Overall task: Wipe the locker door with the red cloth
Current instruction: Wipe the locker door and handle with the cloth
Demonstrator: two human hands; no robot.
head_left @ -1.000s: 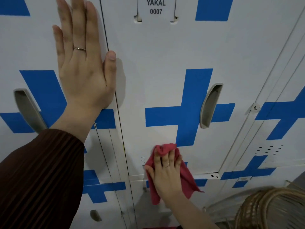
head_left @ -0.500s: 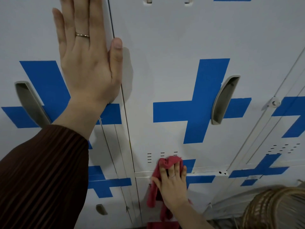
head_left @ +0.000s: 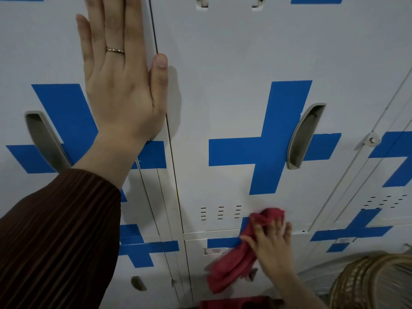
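The white locker door [head_left: 234,63] fills the middle of the view, with a blue tape cross [head_left: 274,141] and a recessed grey handle [head_left: 304,134]. My right hand [head_left: 273,244] presses the red cloth [head_left: 236,262] flat against the door's bottom edge, fingers spread over it; the cloth bunches above my fingertips and hangs down over the locker below. My left hand [head_left: 121,81] lies flat with straight fingers on the neighbouring door at the left, thumb across the seam.
Neighbouring lockers with blue crosses stand left [head_left: 44,63] and right [head_left: 390,152]. A woven wicker basket [head_left: 374,284] sits at the lower right near my right forearm. Vent slots [head_left: 220,212] lie left of the cloth. Something red [head_left: 236,303] shows at the bottom edge.
My right hand has slid the cloth down to the door's bottom edge, then to the right along it. The left hand stays flat in place; the view has tilted down slightly.
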